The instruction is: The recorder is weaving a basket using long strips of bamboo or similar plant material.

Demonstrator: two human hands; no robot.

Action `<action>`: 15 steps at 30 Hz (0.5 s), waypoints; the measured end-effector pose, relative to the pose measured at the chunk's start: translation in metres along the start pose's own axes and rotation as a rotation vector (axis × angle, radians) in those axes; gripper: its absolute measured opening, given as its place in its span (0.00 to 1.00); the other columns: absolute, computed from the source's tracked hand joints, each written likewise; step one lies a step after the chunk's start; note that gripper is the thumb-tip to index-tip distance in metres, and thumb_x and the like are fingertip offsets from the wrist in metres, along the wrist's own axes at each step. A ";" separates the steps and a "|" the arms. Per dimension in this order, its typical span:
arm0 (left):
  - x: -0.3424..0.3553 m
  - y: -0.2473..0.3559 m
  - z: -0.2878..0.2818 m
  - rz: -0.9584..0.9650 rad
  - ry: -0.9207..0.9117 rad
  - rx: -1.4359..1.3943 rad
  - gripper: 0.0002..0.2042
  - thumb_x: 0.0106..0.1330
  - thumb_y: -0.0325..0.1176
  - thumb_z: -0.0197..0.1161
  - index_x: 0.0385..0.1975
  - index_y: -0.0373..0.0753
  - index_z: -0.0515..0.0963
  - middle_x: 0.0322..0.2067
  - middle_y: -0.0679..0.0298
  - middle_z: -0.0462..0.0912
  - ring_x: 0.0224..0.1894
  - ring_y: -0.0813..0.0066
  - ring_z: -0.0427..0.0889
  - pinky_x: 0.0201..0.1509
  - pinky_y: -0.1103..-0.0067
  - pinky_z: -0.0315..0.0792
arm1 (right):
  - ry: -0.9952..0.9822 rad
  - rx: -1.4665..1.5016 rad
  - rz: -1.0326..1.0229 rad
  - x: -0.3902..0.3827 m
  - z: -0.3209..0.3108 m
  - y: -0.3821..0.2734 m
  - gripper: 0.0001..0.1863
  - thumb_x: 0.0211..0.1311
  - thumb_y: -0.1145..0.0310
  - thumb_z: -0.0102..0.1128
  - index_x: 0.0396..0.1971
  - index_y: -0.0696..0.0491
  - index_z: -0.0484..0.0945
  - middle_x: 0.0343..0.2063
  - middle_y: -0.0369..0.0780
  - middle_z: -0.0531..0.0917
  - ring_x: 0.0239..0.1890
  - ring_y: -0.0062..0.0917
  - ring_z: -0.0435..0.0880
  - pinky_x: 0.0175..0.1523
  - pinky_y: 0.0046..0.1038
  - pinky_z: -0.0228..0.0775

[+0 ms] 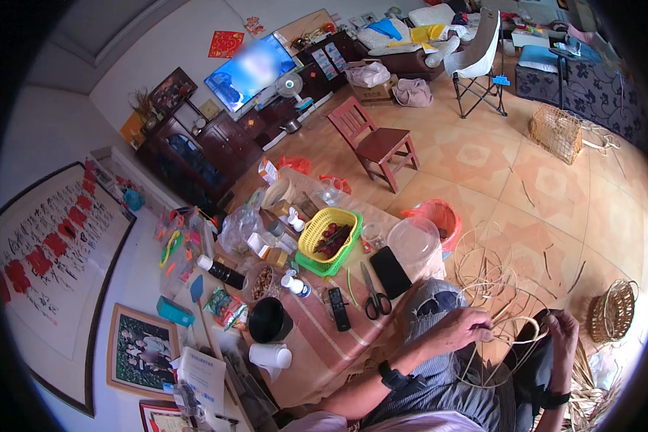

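Tan cane strips [518,319] | left fingers [484,334]: pinched on strips | right fingers [554,322]: likewise pinched

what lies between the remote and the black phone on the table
In the head view, scissors and a thin green strip lie between the remote and the black phone.

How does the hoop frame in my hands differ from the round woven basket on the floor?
The hoop frame is open, with loose strands; the round woven basket has latticed walls. Your left hand and right hand hold the frame, while the basket rests on the floor. Both look tan.
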State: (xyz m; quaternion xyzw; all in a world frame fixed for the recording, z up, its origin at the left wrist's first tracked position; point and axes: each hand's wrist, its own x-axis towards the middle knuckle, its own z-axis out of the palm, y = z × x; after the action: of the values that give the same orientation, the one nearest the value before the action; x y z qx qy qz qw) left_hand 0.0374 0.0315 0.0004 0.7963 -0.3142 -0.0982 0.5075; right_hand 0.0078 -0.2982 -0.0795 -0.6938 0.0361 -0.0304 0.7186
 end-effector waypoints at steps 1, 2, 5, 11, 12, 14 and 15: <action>0.006 0.007 0.003 0.013 0.017 -0.004 0.14 0.69 0.38 0.69 0.38 0.31 0.79 0.33 0.55 0.82 0.37 0.57 0.84 0.41 0.66 0.75 | -0.001 -0.003 -0.001 0.002 -0.005 0.003 0.08 0.71 0.69 0.67 0.32 0.56 0.81 0.27 0.33 0.83 0.31 0.15 0.79 0.38 0.20 0.68; 0.013 0.015 0.007 0.020 0.024 0.013 0.13 0.69 0.37 0.69 0.39 0.31 0.79 0.33 0.53 0.82 0.36 0.54 0.84 0.40 0.65 0.75 | 0.020 -0.050 -0.027 0.005 -0.011 0.005 0.07 0.71 0.69 0.67 0.33 0.56 0.82 0.28 0.33 0.83 0.31 0.15 0.79 0.38 0.20 0.68; 0.032 0.034 0.020 -0.022 -0.028 0.051 0.13 0.68 0.36 0.69 0.39 0.32 0.79 0.33 0.51 0.82 0.37 0.51 0.84 0.40 0.64 0.75 | 0.051 -0.099 -0.052 0.012 -0.023 0.011 0.05 0.68 0.73 0.66 0.34 0.59 0.83 0.29 0.35 0.84 0.32 0.19 0.81 0.39 0.22 0.69; 0.034 0.035 0.044 -0.051 -0.002 0.140 0.12 0.67 0.35 0.70 0.36 0.34 0.76 0.28 0.52 0.80 0.34 0.49 0.83 0.37 0.63 0.74 | 0.132 -0.675 -0.328 0.023 -0.021 0.016 0.03 0.56 0.80 0.66 0.30 0.62 0.82 0.30 0.43 0.80 0.32 0.32 0.81 0.40 0.30 0.72; 0.030 0.032 0.043 -0.104 0.021 0.115 0.12 0.67 0.36 0.70 0.36 0.34 0.76 0.28 0.53 0.81 0.33 0.51 0.84 0.37 0.64 0.74 | 0.130 -0.672 -0.326 0.023 -0.020 0.017 0.03 0.56 0.80 0.66 0.30 0.62 0.82 0.30 0.43 0.80 0.32 0.32 0.81 0.40 0.30 0.72; 0.027 0.030 0.037 -0.141 0.085 0.023 0.13 0.67 0.36 0.71 0.36 0.34 0.76 0.28 0.55 0.81 0.31 0.57 0.84 0.35 0.67 0.75 | 0.202 -0.638 -0.256 0.023 -0.021 0.021 0.03 0.62 0.79 0.64 0.35 0.61 0.81 0.33 0.40 0.78 0.34 0.27 0.80 0.41 0.27 0.72; 0.026 0.032 0.032 -0.150 0.084 0.039 0.11 0.68 0.34 0.70 0.37 0.33 0.77 0.30 0.57 0.81 0.32 0.63 0.84 0.37 0.70 0.76 | 0.254 -0.625 -0.237 0.023 -0.026 0.025 0.02 0.66 0.78 0.62 0.37 0.60 0.81 0.34 0.39 0.77 0.35 0.25 0.79 0.42 0.25 0.72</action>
State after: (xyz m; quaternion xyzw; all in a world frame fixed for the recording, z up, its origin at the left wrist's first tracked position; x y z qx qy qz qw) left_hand 0.0299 -0.0169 0.0175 0.8307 -0.2339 -0.0963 0.4959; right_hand 0.0281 -0.3251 -0.1057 -0.8702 0.0520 -0.1874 0.4528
